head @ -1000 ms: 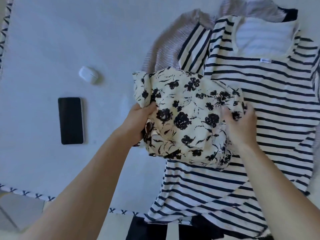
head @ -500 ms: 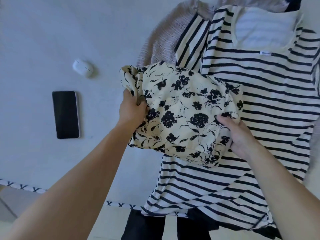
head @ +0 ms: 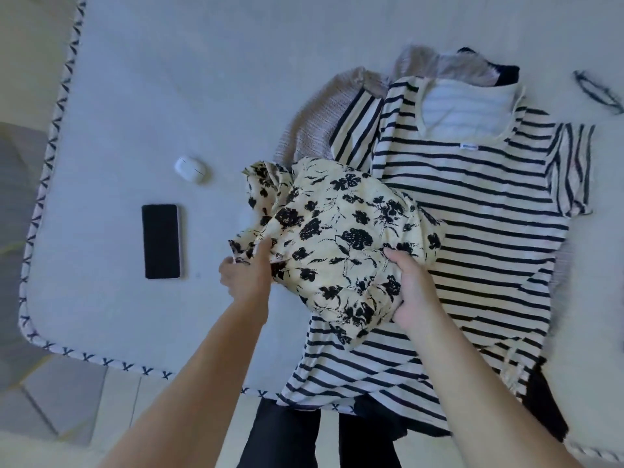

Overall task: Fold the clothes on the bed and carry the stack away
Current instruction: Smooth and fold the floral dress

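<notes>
A cream garment with black flowers point(head: 341, 238) is bunched up above the bed point(head: 152, 96). My left hand point(head: 246, 275) grips its left edge and my right hand point(head: 413, 292) grips its lower right side. Beneath it a cream T-shirt with navy stripes point(head: 472, 211) lies spread flat, neck away from me. A beige knitted piece point(head: 314, 119) pokes out from under the striped shirt at the upper left. A dark garment point(head: 547, 403) shows below the shirt's hem.
A black phone point(head: 161, 241) lies face up on the left of the bed, with a white earbud case point(head: 189, 168) just beyond it. The mattress edge with its cross-stitch trim point(head: 44, 184) runs along the left and near side. A dark loop point(head: 597, 92) lies at far right.
Both hands shifted their grip lower on the floral garment, which has moved slightly right and is more bunched. My view pulled back, showing more of the bed and its edge.
</notes>
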